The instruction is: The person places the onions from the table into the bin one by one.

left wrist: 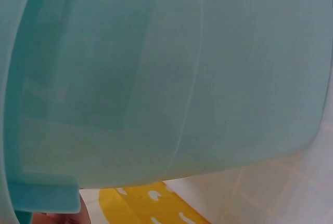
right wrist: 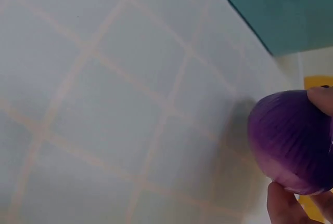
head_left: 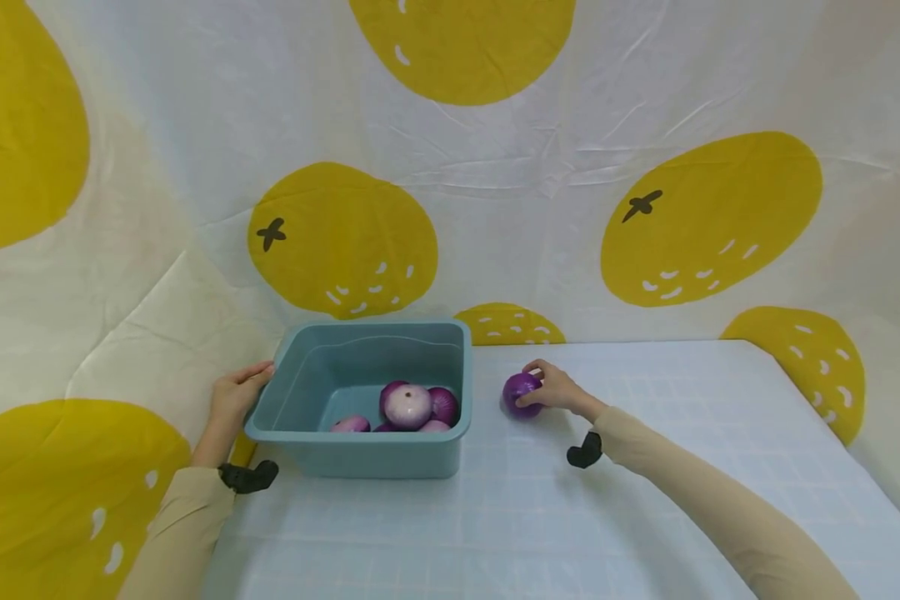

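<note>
A blue-green plastic bin (head_left: 375, 458) stands at the left of the table, with several red onions (head_left: 408, 407) inside. My left hand (head_left: 234, 400) holds the bin's left rim. In the left wrist view the bin's outer wall (left wrist: 171, 78) fills most of the frame, and only a bit of finger (left wrist: 62, 218) shows below the rim. To the right of the bin, my right hand (head_left: 558, 390) grips a purple-red onion (head_left: 520, 395) between thumb and fingers. The right wrist view shows this onion (right wrist: 289, 141) from closer, with fingertips on two of its sides.
A pale blue checked cloth (head_left: 570, 533) covers the table. Behind and at the left hangs a white curtain (head_left: 510, 225) printed with yellow fruit. The bin's far side stands close to this curtain.
</note>
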`<act>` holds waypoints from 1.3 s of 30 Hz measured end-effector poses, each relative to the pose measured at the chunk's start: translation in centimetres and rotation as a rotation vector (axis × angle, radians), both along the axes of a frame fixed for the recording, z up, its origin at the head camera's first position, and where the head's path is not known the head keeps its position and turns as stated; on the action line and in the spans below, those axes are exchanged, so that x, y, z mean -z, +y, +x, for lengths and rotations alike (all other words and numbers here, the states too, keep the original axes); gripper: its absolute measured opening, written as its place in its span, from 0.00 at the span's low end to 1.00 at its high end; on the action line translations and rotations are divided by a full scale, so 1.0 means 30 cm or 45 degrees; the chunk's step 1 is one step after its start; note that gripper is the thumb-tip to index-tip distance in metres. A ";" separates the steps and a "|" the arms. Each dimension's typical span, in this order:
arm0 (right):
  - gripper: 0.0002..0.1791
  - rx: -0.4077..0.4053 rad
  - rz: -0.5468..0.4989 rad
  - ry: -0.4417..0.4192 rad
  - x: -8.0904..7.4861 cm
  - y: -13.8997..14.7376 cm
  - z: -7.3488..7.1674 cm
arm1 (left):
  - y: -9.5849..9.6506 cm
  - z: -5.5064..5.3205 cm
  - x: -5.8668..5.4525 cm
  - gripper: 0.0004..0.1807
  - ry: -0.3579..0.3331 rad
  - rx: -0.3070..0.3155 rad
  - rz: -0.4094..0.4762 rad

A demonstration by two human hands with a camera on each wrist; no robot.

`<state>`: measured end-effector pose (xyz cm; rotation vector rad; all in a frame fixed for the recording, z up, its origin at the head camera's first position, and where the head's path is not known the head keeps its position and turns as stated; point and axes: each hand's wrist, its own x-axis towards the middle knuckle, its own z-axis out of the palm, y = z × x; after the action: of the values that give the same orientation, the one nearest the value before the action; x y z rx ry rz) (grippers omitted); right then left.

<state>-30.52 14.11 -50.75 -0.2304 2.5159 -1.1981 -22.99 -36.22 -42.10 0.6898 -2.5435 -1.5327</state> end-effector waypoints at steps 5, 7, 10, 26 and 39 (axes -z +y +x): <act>0.35 -0.064 -0.006 0.077 -0.039 -0.006 -0.012 | 0.001 0.003 -0.003 0.31 0.005 0.002 -0.007; 0.35 -0.093 -0.008 0.106 -0.062 -0.008 -0.014 | 0.003 0.003 -0.004 0.31 0.006 -0.003 -0.008; 0.35 -0.123 0.007 0.167 -0.103 -0.012 -0.011 | 0.004 0.003 -0.001 0.30 0.016 -0.006 -0.036; 0.35 -0.235 -0.062 0.480 -0.294 -0.074 0.010 | 0.004 0.005 -0.003 0.29 0.058 -0.025 -0.109; 0.36 -0.288 0.015 0.627 -0.465 -0.148 0.013 | 0.008 -0.001 -0.007 0.29 0.042 -0.027 -0.067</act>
<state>-30.13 9.69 -36.80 -0.8778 2.7982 -1.1404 -23.01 -35.98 -41.90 0.6778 -2.5341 -1.4530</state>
